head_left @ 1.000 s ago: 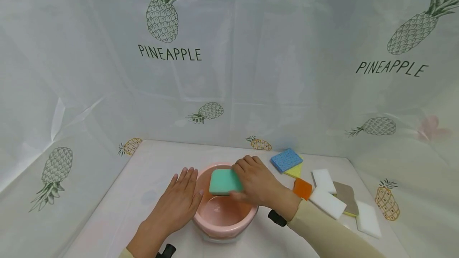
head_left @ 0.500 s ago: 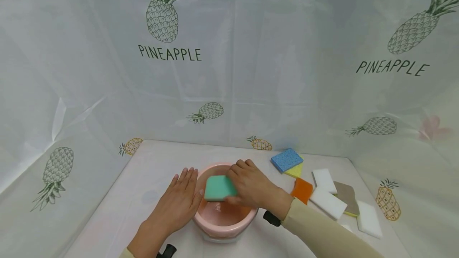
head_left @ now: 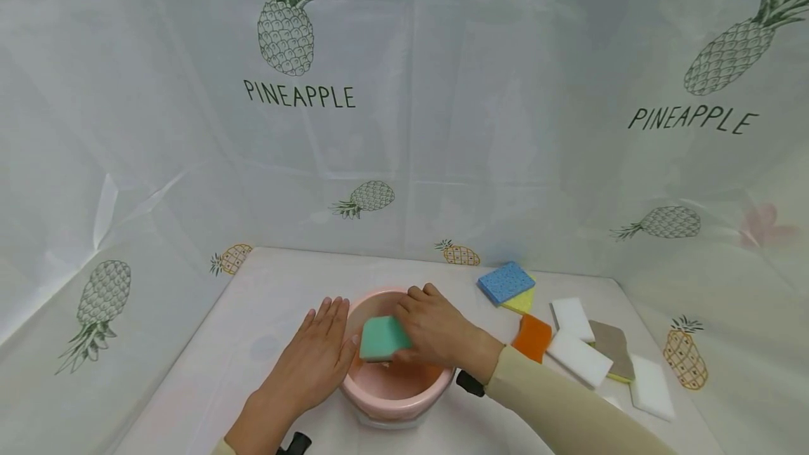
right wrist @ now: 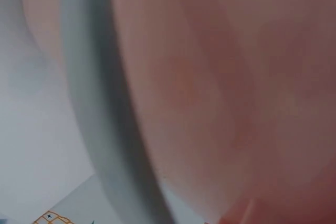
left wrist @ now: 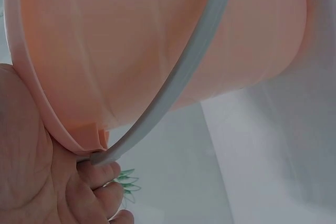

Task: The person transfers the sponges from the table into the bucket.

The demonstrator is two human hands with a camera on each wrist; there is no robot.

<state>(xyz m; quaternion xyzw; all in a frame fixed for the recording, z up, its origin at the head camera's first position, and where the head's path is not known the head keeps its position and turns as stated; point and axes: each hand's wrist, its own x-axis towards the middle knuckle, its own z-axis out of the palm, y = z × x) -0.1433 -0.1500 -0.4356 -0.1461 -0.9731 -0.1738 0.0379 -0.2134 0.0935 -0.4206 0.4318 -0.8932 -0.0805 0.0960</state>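
Note:
A pink bucket [head_left: 393, 409] stands at the front middle of the table. My right hand [head_left: 436, 328] grips a green sponge [head_left: 383, 340] within the bucket's mouth, fingers curled over its right end. My left hand [head_left: 316, 351] rests on the bucket's left rim with straight fingers. In the left wrist view, its palm [left wrist: 26, 150] lies against the pink rim beside the grey handle [left wrist: 170, 80]. Only the bucket's blurred wall [right wrist: 199, 77] and handle [right wrist: 100, 108] show in the right wrist view; the right hand and sponge are hidden there.
To the right lie a blue sponge [head_left: 505, 282] on a yellow one [head_left: 521, 302], an orange sponge [head_left: 533, 336], several white sponges [head_left: 578, 359] and a brown one [head_left: 609, 348]. Behind the table [head_left: 297, 272] hangs a pineapple-print sheet [head_left: 442, 125].
My right hand has moved the green sponge slightly left and down, deeper into the bucket's mouth. The left hand has stayed on the rim.

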